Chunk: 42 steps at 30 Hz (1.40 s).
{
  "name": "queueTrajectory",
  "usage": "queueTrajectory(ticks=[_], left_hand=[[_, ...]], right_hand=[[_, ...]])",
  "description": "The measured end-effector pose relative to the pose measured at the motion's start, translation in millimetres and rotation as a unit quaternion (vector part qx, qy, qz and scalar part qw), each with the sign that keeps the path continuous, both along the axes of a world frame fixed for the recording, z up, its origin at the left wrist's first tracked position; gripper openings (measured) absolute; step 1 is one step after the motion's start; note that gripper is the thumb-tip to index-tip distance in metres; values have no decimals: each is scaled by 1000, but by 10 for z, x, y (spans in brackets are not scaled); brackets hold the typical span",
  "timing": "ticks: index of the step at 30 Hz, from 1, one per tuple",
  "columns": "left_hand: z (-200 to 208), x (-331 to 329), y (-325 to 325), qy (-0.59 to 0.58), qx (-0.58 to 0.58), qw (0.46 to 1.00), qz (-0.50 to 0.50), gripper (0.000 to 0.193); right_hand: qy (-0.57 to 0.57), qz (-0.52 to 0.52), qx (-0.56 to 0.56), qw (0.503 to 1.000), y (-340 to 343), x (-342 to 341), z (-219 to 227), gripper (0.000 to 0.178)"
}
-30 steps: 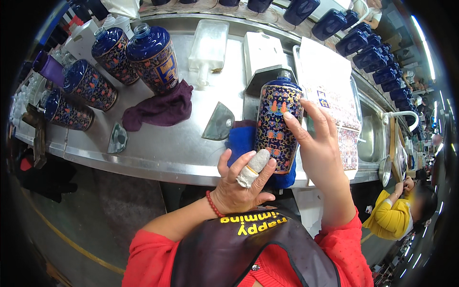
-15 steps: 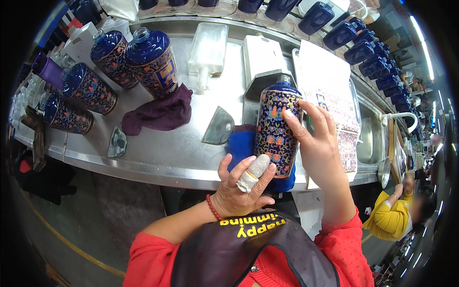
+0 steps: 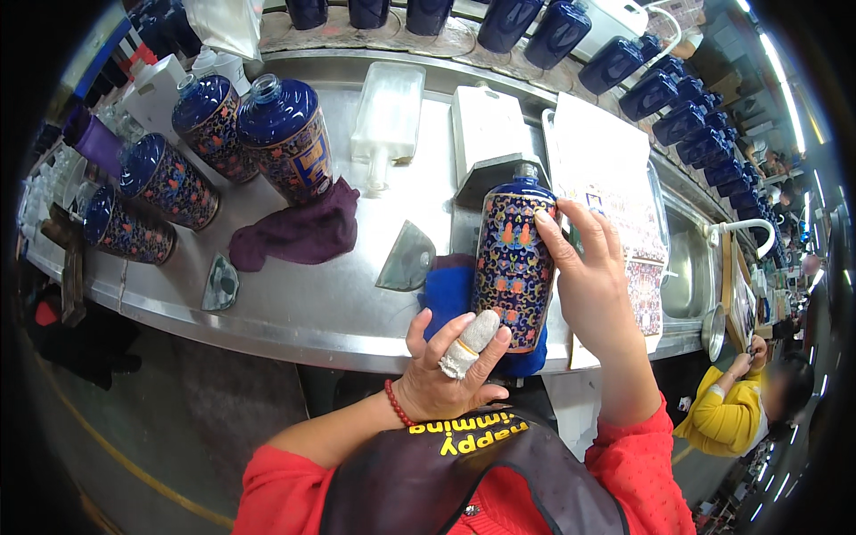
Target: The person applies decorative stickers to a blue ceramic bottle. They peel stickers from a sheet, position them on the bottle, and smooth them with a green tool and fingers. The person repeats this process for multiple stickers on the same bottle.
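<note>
A dark blue bottle (image 3: 513, 276) with a dense floral pattern lies in front of me, its clear neck pointing away. Under its near end is a blue cloth (image 3: 448, 292). My right hand (image 3: 593, 276) grips the bottle's upper right side, thumb on the front and fingers along the edge. At the lower left of the bottle is my left hand (image 3: 450, 361), fingers spread. One of its fingers wears a grey cloth wrap (image 3: 481, 332) held by a band, and this wrapped tip is at the pattern's lower edge.
Several patterned bottles (image 3: 285, 134) stand at the left, beside a crumpled purple cloth (image 3: 303, 227). A clear bottle (image 3: 388, 116) lies farther back. Patterned sheets (image 3: 644, 294) and a sink (image 3: 682, 267) are at right. Plain blue bottles (image 3: 557, 36) line the back. A person in yellow (image 3: 727, 406) sits right.
The view has shifted slightly, so the bench sits lower in the picture. Both hands keep nearly the same places on the bottle.
</note>
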<state>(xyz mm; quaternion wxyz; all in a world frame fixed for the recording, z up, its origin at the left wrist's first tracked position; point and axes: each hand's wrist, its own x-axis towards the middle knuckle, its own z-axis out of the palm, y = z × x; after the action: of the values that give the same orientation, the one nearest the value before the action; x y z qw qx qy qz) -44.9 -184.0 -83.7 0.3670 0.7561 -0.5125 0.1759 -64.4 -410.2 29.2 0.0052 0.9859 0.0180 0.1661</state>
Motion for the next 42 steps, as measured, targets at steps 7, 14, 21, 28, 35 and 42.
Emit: queueTrajectory(ticks=[7, 14, 21, 28, 35, 42], left_hand=[[-21, 6, 0, -19, 10, 1000, 6, 68], [277, 245, 18, 101, -44, 993, -32, 73], [519, 1034, -321, 101, -5, 995, -24, 71], [556, 1049, -458, 72, 19, 997, -22, 70], [521, 1016, -498, 64, 7, 998, -8, 70], [504, 1007, -497, 86, -11, 996, -18, 73]], right_hand=[[12, -15, -9, 1000, -11, 46, 27, 66], [-5, -6, -1, 1000, -52, 96, 24, 65], [10, 1, 0, 1000, -57, 117, 38, 65], [8, 7, 8, 1000, -68, 124, 28, 67], [4, 11, 14, 1000, -73, 141, 17, 67], [4, 8, 17, 1000, -52, 128, 35, 65]])
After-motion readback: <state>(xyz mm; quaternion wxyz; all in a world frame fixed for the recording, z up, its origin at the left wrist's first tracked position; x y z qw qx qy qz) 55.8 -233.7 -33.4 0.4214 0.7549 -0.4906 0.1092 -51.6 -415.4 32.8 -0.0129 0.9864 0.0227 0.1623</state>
